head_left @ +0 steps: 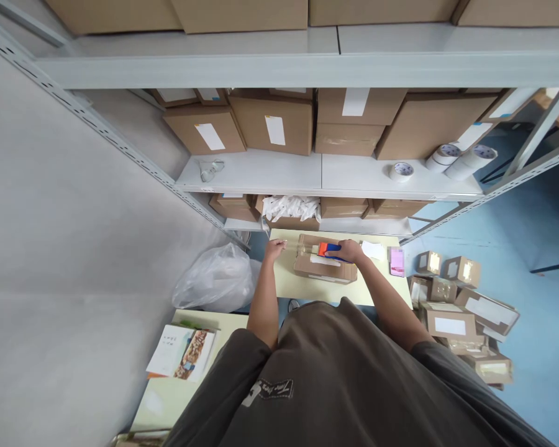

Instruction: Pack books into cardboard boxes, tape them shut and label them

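A flat cardboard box (pixel 323 267) lies on a pale yellow table (pixel 298 282), with a strip of clear packing tape (pixel 294 248) running across its top toward the left. My right hand (pixel 349 251) grips an orange and blue tape dispenser (pixel 330 250) above the box. My left hand (pixel 274 250) is past the box's left end and appears to pinch the far end of the tape strip. To the right of the box lie a white sheet of paper (pixel 372 250) and a pink packet (pixel 397 261).
Grey metal shelves (pixel 321 186) hold cardboard boxes and white tape rolls (pixel 461 160) ahead. A white plastic bag (pixel 217 279) sits left of the table. Several small boxes (pixel 449 313) are piled on the blue floor at right. Books (pixel 181 352) lie on a second table at lower left.
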A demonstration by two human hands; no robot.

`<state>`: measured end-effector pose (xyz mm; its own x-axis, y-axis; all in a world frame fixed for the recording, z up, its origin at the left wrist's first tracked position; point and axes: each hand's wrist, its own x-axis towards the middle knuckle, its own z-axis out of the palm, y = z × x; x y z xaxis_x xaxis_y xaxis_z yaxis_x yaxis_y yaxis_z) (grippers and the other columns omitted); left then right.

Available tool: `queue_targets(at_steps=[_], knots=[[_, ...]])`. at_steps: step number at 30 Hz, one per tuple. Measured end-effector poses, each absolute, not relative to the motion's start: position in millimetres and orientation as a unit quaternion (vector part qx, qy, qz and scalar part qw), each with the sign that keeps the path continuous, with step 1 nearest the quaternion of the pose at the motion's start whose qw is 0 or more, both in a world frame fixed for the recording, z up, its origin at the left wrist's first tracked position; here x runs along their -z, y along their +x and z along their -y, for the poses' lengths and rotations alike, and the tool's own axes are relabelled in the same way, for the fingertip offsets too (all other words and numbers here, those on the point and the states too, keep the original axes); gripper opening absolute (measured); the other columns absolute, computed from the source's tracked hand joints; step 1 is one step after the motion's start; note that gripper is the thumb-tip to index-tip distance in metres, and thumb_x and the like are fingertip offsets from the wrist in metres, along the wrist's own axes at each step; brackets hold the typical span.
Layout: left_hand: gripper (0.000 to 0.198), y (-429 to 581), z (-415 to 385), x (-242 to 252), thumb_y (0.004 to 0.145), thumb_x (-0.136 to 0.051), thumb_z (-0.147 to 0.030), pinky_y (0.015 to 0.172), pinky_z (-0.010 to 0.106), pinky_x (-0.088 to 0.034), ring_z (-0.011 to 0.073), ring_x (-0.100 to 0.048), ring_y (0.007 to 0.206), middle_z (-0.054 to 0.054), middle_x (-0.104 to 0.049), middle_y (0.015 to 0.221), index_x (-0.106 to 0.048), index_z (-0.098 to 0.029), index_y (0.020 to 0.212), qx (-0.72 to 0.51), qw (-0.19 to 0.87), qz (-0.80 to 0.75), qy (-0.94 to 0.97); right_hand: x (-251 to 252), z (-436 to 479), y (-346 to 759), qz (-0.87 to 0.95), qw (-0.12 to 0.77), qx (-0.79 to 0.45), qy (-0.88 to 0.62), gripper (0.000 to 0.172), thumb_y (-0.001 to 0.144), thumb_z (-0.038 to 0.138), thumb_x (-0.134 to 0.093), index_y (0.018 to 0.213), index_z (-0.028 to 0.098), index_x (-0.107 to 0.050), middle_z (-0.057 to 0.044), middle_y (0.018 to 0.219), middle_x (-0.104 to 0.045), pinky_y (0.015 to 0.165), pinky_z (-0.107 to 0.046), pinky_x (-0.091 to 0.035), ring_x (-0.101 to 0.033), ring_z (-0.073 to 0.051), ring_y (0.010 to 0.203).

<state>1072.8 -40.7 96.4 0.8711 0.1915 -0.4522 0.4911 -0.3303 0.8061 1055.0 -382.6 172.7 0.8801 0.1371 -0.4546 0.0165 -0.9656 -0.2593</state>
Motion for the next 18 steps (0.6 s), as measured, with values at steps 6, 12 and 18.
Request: queue_targets(at_steps=[6,12,18], knots=[[0.032,1077.1,48.6,-49.5,0.072,-0.087,-0.043,0.053,0.024,-0.040,0.0098,-0.049,0.051,0.004,-0.066,0.061,-0.074,-0.014,0.073,0.199,0.587,-0.242,0.747,-164.1,376.0,1056.3,0.028,0.109,-0.248,-0.962,0.075,0.082,0.091,-0.066,0.100,0.020,-0.081,-0.018,0.107,-0.081,0.082,-0.036,-0.050,-0.075,-0.035,0.102],[0.033,1067.2,66.8,-15.7,0.071,-0.092,-0.040,0.061,0.025,-0.051,0.0114,-0.059,0.055,0.005,-0.069,0.065,-0.078,-0.012,0.081,0.242,0.647,-0.265,0.673,-155.9,372.6,1054.9,0.004,0.096,-0.248,-0.964,0.073,0.082,0.090,-0.067,0.100,0.020,-0.080,-0.018,0.106,-0.081,0.083,-0.037,-0.051,-0.075,-0.036,0.102],[0.038,1049.3,86.8,-4.1,0.076,-0.090,-0.041,0.077,0.033,-0.061,0.0215,-0.075,0.076,0.010,-0.076,0.079,-0.078,-0.011,0.095,0.230,0.684,-0.290,0.629,-154.2,368.8,1054.2,-0.022,0.079,-0.250,-0.965,0.079,0.079,0.094,-0.065,0.104,0.020,-0.080,-0.018,0.111,-0.081,0.084,-0.038,-0.053,-0.075,-0.037,0.106]])
